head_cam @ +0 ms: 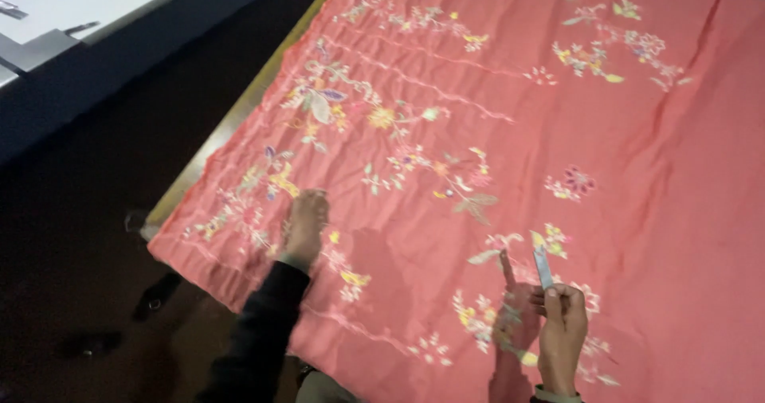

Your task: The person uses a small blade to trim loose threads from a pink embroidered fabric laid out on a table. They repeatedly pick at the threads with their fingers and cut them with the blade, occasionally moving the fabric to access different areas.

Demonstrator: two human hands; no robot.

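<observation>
Fabric: salmon-pink embroidered cloth (637, 172) with pastel flower and leaf stitching, spread flat over the worktop (231, 124), its near-left edge hanging just past the wooden rim.
Left hand: left hand (305, 228) lies knuckles up, fingers curled down onto the cloth close to that edge. Looks like it's pressing or pinching the fabric, holding nothing else as far as I can see.
Right hand: right hand (562, 335) is closed round a small slim metal tool (543, 266), maybe thread snips, tip pointing away from the person, just above a flower motif.
Feel (my guess): thin, soft and light, kinda slippery, so it'll bunch and slide if tugged. The raised threads probably snag easily.
Where to grab: plain pink patches between motifs, or the hem beside the left hand.
Texture: shallow wrinkles running away from both hands, bumpy embroidery, otherwise smooth.
Around: dark floor (72, 236) left of the left hand.
</observation>
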